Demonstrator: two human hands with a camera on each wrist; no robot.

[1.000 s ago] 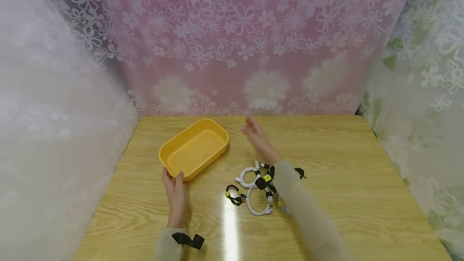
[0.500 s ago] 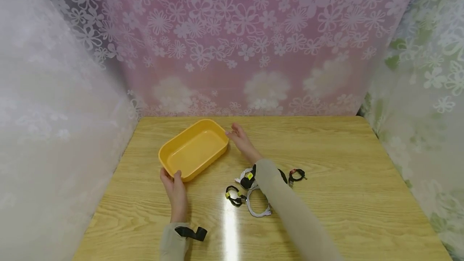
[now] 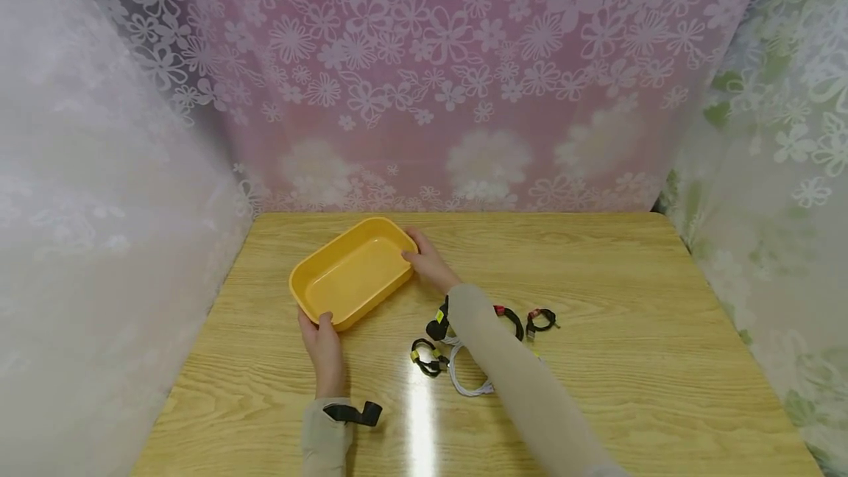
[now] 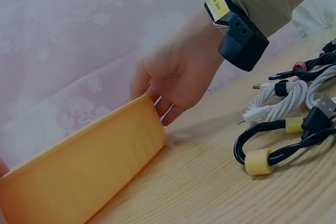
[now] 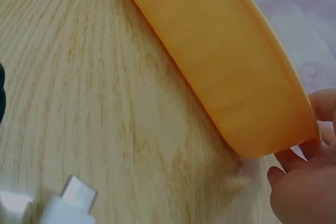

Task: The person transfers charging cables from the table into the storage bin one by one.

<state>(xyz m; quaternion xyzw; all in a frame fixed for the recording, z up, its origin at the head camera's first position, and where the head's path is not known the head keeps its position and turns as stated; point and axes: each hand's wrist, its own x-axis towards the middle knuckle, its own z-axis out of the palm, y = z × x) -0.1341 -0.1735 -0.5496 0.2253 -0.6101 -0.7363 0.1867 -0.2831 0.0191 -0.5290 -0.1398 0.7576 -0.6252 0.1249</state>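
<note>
A yellow plastic bin (image 3: pixel 358 274) with nothing in it sits at an angle on the table's left side. At its near left corner my left hand (image 3: pixel 324 355) holds the rim, thumb on top. My right hand (image 3: pixel 429 263) grips the far right end, with the thumb over the rim and fingers around the outside. In the left wrist view the right hand (image 4: pixel 181 69) is at the bin's far corner. The right wrist view has the bin's outer wall (image 5: pixel 220 66) beside the right hand (image 5: pixel 310 187).
Right of the bin lie several coiled cables: a black one with yellow bands (image 3: pixel 427 357), a white one (image 3: pixel 464 381) partly under the right sleeve, and a black one with a red band (image 3: pixel 543 320). A floral curtain (image 3: pixel 430 94) hangs behind the table (image 3: pixel 629 300).
My right hand has moved left from above the table to the bin's right end and taken hold of it. The left hand keeps its place at the near corner; the bin has barely moved.
</note>
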